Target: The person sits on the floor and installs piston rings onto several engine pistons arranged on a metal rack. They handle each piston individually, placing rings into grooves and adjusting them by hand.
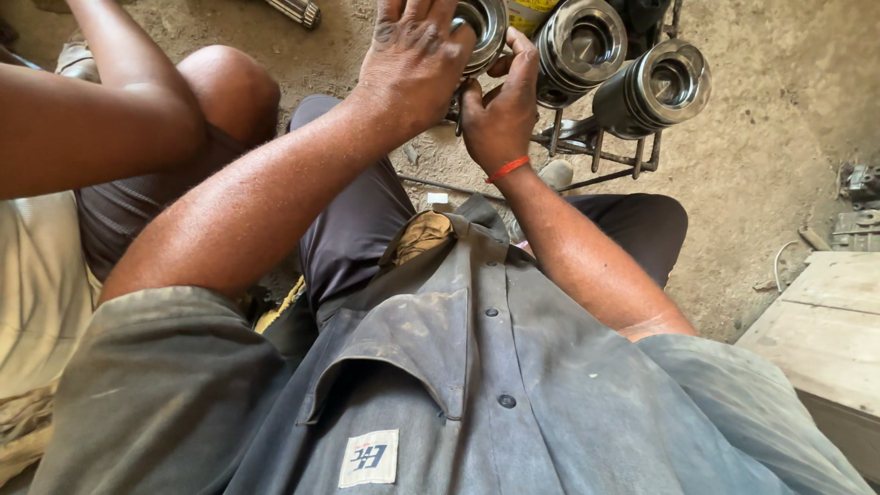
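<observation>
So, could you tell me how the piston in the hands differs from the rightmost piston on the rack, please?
The held piston is gripped by the left hand and right hand and mostly hidden; the rightmost piston lies untouched on the metal rack, fully visible. Both are shiny, ringed metal cylinders.

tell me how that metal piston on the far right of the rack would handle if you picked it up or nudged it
The piston is probably stiff and heavy for its size: it looks like thick-walled solid metal. Its round, ringed body suggests it would roll if laid loose on the dirt floor. Its shiny surface may be slippery, so a firm grip seems wise.
</observation>
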Action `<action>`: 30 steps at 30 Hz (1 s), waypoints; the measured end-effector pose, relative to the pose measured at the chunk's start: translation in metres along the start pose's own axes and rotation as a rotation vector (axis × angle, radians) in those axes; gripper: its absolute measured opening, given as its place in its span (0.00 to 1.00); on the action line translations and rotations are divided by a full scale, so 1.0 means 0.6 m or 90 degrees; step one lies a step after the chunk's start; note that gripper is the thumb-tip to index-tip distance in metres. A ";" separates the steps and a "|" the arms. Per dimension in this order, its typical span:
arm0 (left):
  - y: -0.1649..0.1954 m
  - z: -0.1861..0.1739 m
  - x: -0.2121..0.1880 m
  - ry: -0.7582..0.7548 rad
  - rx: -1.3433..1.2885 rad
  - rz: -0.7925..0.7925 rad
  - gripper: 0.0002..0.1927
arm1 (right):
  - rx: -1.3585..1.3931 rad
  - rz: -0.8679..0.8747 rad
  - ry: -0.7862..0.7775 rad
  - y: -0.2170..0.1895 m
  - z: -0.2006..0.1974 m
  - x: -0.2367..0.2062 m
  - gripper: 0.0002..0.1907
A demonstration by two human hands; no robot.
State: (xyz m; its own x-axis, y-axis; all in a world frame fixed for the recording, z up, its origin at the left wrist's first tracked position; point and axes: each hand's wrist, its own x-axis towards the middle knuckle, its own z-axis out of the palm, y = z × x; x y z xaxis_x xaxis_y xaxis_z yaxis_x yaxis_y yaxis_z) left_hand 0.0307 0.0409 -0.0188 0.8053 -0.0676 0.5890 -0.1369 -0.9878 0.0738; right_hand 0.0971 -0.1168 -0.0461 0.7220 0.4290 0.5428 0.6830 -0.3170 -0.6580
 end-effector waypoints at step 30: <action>0.004 -0.053 0.037 -0.287 -0.008 -0.388 0.27 | 0.057 -0.039 0.030 0.043 0.080 0.049 0.25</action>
State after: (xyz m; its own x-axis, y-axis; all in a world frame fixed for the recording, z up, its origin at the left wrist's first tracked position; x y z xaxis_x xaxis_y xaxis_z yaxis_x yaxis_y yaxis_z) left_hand 0.0297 0.0415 0.0201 0.8982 0.4360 0.0559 0.4031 -0.8677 0.2909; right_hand 0.1307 -0.0720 -0.0719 0.6847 0.4048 0.6061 0.7151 -0.2128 -0.6658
